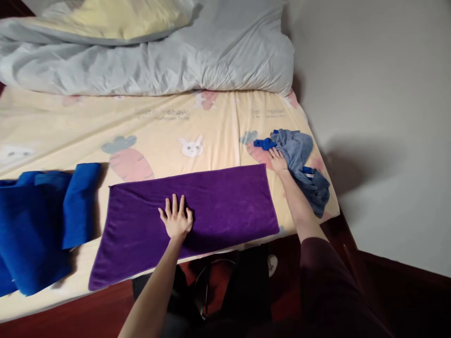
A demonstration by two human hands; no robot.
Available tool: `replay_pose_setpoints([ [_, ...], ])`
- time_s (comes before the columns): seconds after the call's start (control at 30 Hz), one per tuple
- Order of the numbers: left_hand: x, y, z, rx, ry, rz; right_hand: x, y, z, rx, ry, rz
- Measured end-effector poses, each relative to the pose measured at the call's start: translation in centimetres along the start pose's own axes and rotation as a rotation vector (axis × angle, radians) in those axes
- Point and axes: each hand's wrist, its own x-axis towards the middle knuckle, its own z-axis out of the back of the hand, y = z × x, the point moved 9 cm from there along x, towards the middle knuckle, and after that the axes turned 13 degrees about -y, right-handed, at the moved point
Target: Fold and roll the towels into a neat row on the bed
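Observation:
A purple cloth (225,202) lies spread out along the front of the bed, with a few creases at its left end. My left hand (175,218) rests on it, palm down and fingers spread. Beyond the cloth's right edge, my right hand (278,159) lies with its fingers extended on the sheet, beside a crumpled grey-blue cloth (294,148). A small bright blue piece of fabric (265,144) is just past those fingertips. Whether the right hand touches either fabric is hard to tell.
Blue folded fabric (31,225) is piled at the left on the patterned sheet (169,126). A rolled grey quilt (169,65) runs across the back. A pale wall (380,117) stands close to the bed's right side.

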Motion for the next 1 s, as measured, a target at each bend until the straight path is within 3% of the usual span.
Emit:
replay_pose_setpoints([
  [0.1, -0.1, 0.2, -0.2, 0.028, 0.006, 0.0, 1.8, -3.2, -0.2, -0.039, -0.046, -0.154],
  [0.17, -0.1, 0.3, -0.4, 0.034, 0.035, 0.013, 2.3, -3.5, 0.3, -0.035, -0.085, -0.198],
  [0.3, -0.2, 0.3, -0.7, 0.017, 0.096, 0.033, 2.3, 0.5, 1.6, 0.085, -0.132, -0.073],
  [0.43, -0.1, 0.1, -0.3, 0.026, 0.073, 0.017, 0.8, 4.4, 0.7, 0.224, 0.055, 0.021],
  [0.57, 0.0, 0.0, 0.0, 0.027, 0.061, 0.009, -0.1, 3.7, 0.0, 0.228, 0.149, -0.069],
  [0.63, 0.0, 0.0, 0.0, 0.026, 0.061, 0.008, 0.0, 3.2, 0.6, 0.142, 0.102, -0.092],
  [0.7, 0.1, 0.0, -0.1, 0.026, 0.06, 0.011, -0.1, 4.3, 1.6, 0.058, 0.008, -0.082],
  [0.77, 0.1, 0.2, -0.2, 0.03, 0.063, 0.015, -1.1, 7.4, 2.7, 0.028, -0.102, -0.075],
  [0.83, 0.1, 0.3, -0.3, 0.036, 0.067, 0.017, -3.4, 12.4, 3.5, 0.06, -0.201, -0.077],
  [0.93, 0.0, 0.4, -0.5, 0.044, 0.081, 0.018, -8.8, 22.3, 2.5, 0.219, -0.184, 0.123],
  [1.0, 0.0, 0.5, -0.6, 0.048, 0.087, 0.02, -12.4, 26.6, 1.0, 0.286, -0.119, 0.238],
])
